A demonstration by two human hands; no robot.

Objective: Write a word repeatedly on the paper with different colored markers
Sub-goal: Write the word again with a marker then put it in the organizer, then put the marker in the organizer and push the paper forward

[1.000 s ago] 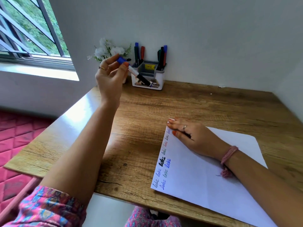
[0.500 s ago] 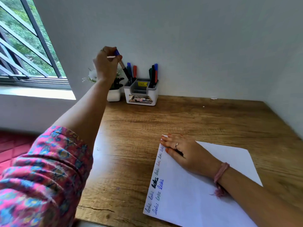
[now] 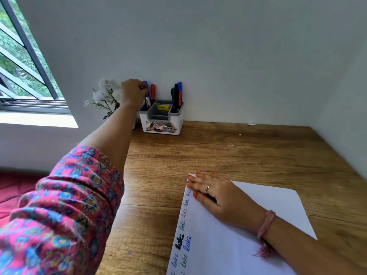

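On my feed the desk (image 3: 248,153) is brown woodgrain under a white sheet of paper (image 3: 248,241) lettered in black, blue, red and green. The sleeve (image 3: 59,211) is pink with blue and yellow flowers. The organizer (image 3: 161,121) is white and grey, holding a blue-capped marker (image 3: 146,90) and a red marker (image 3: 153,91).

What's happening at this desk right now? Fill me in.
A person is at a wooden desk partway through writing one word again and again on a sheet of paper; several copies in different colours already run down its left edge. The left hand is stretched to the white marker holder at the wall, gripping a blue-capped marker that stands in the left compartment. The right hand rests flat on the paper's top corner, holding it in place.
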